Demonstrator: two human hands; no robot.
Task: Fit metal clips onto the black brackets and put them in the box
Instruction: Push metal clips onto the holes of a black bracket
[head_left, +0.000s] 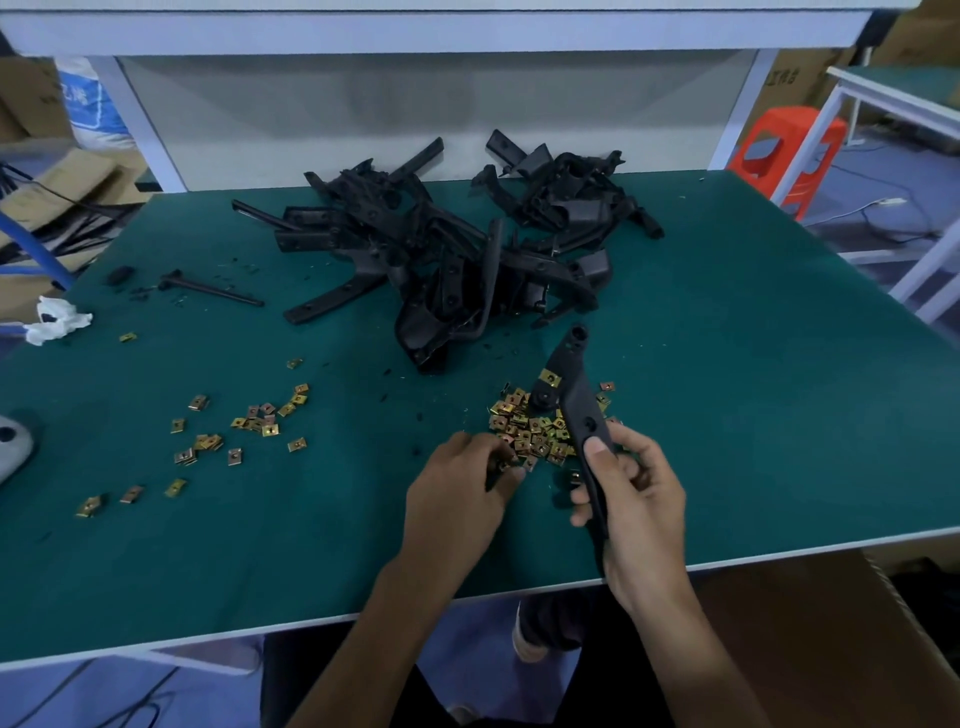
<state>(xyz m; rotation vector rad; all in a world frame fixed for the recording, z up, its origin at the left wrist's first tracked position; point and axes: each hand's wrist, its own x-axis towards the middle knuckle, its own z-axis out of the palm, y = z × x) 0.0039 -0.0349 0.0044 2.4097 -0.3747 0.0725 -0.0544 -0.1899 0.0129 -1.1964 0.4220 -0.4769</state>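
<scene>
The right hand (639, 499) rises from the near table edge, thumb up, fingers wrapped around the lower end of a black bracket (571, 395) tilted over the clip pile (530, 426); one clip (549, 378) sits on it. The left hand (457, 499) lies knuckles-up, its fingers curled at the pile's near edge, hiding whether they pinch anything. The bracket heap (441, 249) lies beyond on the green table (753, 364).

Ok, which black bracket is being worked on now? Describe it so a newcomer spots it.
On the green-topped work table, look toward the front edge, nearer than the big pile of black plastic brackets. Over the dense heap of gold metal clips rises one long curved black bracket. Only this one is gripped by the right hand, and a gold clip sits toward its far end.
</scene>
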